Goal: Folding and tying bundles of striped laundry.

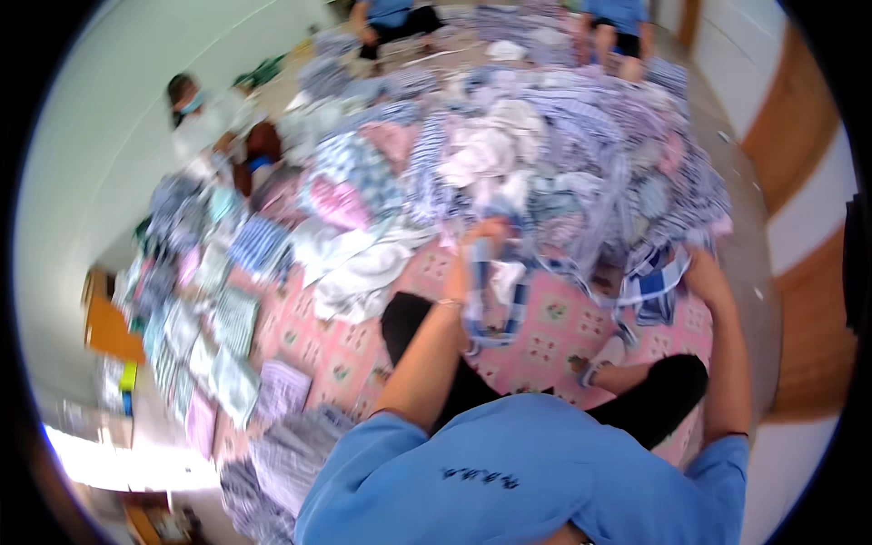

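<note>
My left hand grips blue-and-white checked fabric, and a loop of checked strip dangles below it. Off to the right, my right hand is closed on the edge of a blue checked cloth. A pale-edged band sags between the two hands; blur hides whether it all forms one garment. Both hands are raised over a pink patterned mat, in front of my crossed legs. Just beyond them rises a large heap of striped and plain fabric.
White cloth lies left of my left hand. Folded pieces and a crumpled grey pile lie at my left. A masked person sits at far left; two people in blue sit beyond the heap. A wall borders the right.
</note>
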{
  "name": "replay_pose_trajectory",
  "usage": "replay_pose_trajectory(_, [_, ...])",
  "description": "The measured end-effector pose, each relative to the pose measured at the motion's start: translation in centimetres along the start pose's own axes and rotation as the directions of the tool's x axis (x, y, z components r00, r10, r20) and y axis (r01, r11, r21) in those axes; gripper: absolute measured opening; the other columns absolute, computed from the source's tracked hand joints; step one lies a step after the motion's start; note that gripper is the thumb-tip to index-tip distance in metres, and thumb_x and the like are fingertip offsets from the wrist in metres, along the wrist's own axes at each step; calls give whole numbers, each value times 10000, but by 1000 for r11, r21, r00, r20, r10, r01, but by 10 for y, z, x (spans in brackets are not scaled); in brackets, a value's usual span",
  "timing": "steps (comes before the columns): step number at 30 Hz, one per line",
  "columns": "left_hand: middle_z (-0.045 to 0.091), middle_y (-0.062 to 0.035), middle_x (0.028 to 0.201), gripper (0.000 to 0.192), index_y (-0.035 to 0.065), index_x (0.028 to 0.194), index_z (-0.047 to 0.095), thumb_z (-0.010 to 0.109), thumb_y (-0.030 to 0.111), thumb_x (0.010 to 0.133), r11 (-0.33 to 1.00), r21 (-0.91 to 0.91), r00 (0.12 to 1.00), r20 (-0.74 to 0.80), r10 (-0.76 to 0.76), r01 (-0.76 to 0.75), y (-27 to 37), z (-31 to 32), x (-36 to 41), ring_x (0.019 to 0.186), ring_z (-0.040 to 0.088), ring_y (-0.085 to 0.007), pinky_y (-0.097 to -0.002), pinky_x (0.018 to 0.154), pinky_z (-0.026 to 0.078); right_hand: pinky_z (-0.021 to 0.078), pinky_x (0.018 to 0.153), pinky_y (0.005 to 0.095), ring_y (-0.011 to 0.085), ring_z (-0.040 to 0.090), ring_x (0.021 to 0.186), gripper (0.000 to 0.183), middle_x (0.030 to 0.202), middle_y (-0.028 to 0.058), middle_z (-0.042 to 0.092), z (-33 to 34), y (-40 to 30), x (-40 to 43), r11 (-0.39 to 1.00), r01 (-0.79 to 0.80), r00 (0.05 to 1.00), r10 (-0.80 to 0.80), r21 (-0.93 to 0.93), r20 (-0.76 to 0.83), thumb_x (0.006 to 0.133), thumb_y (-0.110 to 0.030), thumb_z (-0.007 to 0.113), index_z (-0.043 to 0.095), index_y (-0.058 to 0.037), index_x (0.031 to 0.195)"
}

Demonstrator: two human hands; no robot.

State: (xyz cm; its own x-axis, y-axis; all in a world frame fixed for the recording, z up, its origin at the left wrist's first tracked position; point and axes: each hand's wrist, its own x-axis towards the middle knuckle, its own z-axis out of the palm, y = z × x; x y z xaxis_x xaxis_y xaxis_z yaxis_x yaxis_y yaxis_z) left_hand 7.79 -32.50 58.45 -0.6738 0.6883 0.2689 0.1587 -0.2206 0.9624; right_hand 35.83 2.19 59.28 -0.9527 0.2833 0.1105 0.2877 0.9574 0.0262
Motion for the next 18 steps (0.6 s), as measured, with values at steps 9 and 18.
replay_pose_trajectory(9, [609, -51, 958, 390, -1, 1095, 587, 455, 348, 983, 964, -254, 996, -18, -82, 75, 3, -10, -42, 914, 556, -135, -279, 821, 443, 463, 575, 304, 160, 573, 618, 189, 718, 77, 610, -34, -49, 2, 794, -352, 935, 318, 495, 155, 880, -82, 467, 621, -37, 979])
replay_pose_trajectory(18, [592, -40, 982, 382, 1, 1138, 564, 459, 336, 985, 948, -303, 994, 77, -75, 95, -24, 1, -63, 918, 542, -123, -261, 847, 425, 423, 598, 257, 132, 556, 659, 137, 769, 40, 587, -101, -69, -11, 658, -49, 910, 339, 752, -238, 925, -83, 447, 567, -23, 954])
